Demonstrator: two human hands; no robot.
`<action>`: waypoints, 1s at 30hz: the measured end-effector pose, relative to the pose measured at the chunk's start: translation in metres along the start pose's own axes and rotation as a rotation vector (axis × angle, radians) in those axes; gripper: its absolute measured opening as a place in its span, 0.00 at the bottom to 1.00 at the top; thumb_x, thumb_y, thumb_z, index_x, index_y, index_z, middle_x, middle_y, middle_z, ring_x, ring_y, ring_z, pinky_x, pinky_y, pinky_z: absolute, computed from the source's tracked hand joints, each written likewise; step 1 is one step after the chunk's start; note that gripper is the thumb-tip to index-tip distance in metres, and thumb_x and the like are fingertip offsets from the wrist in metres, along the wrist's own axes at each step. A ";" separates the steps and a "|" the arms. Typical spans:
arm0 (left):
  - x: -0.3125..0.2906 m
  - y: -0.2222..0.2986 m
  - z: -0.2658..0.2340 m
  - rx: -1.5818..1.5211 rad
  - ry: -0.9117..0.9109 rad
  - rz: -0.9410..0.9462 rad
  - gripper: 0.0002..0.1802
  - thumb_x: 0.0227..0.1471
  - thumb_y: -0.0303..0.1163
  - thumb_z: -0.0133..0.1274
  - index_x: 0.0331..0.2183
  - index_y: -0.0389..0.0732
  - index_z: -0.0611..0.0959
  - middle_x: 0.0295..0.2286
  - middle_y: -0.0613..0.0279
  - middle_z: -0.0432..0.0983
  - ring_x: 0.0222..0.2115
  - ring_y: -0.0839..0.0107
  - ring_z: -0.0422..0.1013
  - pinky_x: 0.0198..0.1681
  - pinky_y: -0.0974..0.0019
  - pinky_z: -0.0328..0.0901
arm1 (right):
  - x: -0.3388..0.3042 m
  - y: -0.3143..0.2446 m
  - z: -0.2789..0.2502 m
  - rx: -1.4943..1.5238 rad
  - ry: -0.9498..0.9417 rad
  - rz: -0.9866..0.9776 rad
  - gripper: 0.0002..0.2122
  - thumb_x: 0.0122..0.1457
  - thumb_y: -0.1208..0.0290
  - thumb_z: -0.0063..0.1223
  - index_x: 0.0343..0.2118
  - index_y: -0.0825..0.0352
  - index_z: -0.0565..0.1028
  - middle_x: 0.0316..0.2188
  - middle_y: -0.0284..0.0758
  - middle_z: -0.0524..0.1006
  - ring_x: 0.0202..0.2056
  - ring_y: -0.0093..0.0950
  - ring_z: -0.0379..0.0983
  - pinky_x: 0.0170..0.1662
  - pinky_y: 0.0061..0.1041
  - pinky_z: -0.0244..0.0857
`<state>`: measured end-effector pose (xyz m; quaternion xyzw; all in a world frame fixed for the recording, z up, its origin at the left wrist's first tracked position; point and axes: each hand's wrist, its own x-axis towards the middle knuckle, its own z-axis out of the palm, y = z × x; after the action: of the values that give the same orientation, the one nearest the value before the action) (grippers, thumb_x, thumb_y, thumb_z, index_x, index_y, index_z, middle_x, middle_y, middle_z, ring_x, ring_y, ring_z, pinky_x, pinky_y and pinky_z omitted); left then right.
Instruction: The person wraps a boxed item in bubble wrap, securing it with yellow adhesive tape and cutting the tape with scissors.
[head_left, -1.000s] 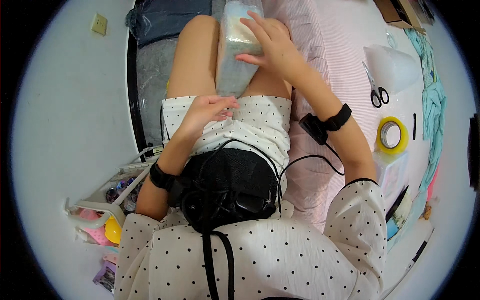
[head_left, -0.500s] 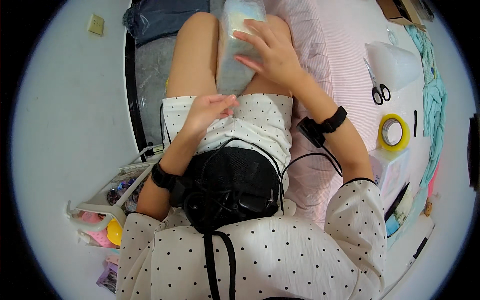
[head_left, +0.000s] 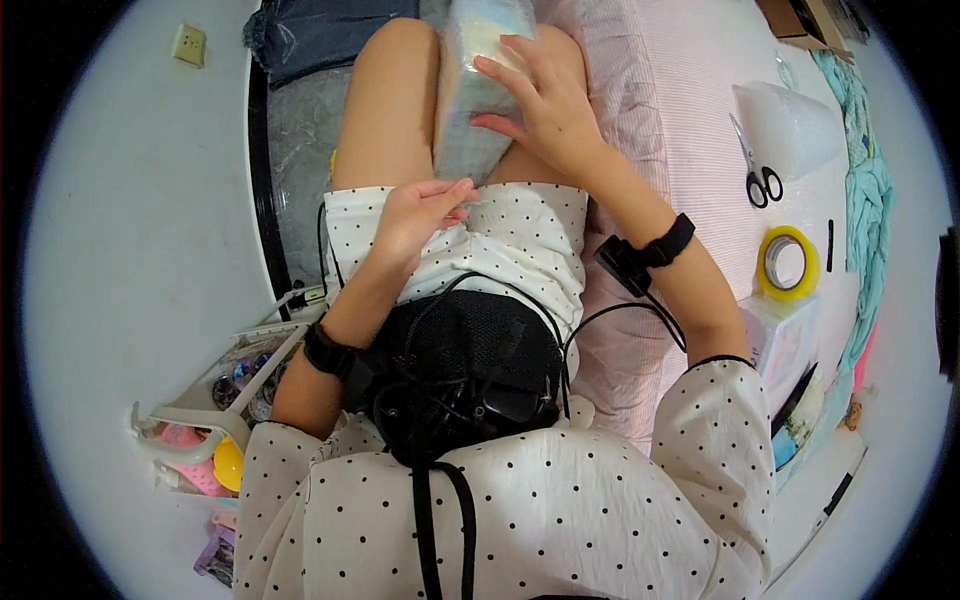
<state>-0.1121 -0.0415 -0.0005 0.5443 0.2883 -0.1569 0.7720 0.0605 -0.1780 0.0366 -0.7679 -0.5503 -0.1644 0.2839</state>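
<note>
A box-shaped package (head_left: 470, 145) in clear, shiny wrap stands between my thighs, its upper end cut off by the picture's top edge. Over its right side lies my right hand (head_left: 545, 110), fingers spread and touching the wrap without closing round it. Just below the package's near end, above my lap, is my left hand (head_left: 425, 215). Its thumb and fingertips are pressed together; whatever may be between them is too small to make out.
To the right, a pink striped bed (head_left: 690, 160) carries scissors (head_left: 757, 170), a yellow tape roll (head_left: 789, 263), a roll of clear wrap (head_left: 790, 128) and a pale box (head_left: 780, 335). A storage cart (head_left: 190, 415) stands at left. A black bag (head_left: 470, 350) with cables covers my lap.
My left hand has moved slightly up and its fingers have closed into a pinch. The right hand has shifted a little on the package, its fingers still spread.
</note>
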 end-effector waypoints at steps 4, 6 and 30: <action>0.002 -0.005 -0.001 -0.047 0.025 0.017 0.15 0.51 0.38 0.56 0.35 0.35 0.82 0.31 0.64 0.79 0.26 0.80 0.69 0.32 0.76 0.65 | 0.004 -0.001 -0.003 0.005 0.045 -0.014 0.30 0.40 0.60 0.67 0.50 0.56 0.69 0.50 0.42 0.65 0.48 0.43 0.65 0.48 0.37 0.63; 0.001 -0.006 -0.002 -0.043 0.022 0.010 0.15 0.52 0.38 0.56 0.36 0.37 0.81 0.31 0.65 0.78 0.26 0.81 0.69 0.33 0.76 0.66 | 0.007 -0.007 -0.007 0.039 0.042 0.028 0.29 0.40 0.59 0.67 0.48 0.57 0.70 0.49 0.41 0.66 0.49 0.43 0.63 0.50 0.38 0.60; 0.002 -0.001 0.003 -0.058 0.009 -0.024 0.14 0.51 0.33 0.55 0.39 0.34 0.79 0.32 0.65 0.76 0.31 0.79 0.70 0.38 0.76 0.67 | 0.006 -0.008 -0.009 0.027 0.088 0.042 0.29 0.41 0.59 0.65 0.49 0.57 0.70 0.49 0.42 0.65 0.49 0.42 0.63 0.52 0.37 0.59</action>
<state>-0.1100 -0.0444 -0.0021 0.5187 0.3029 -0.1553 0.7843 0.0551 -0.1770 0.0487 -0.7674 -0.5231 -0.1848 0.3214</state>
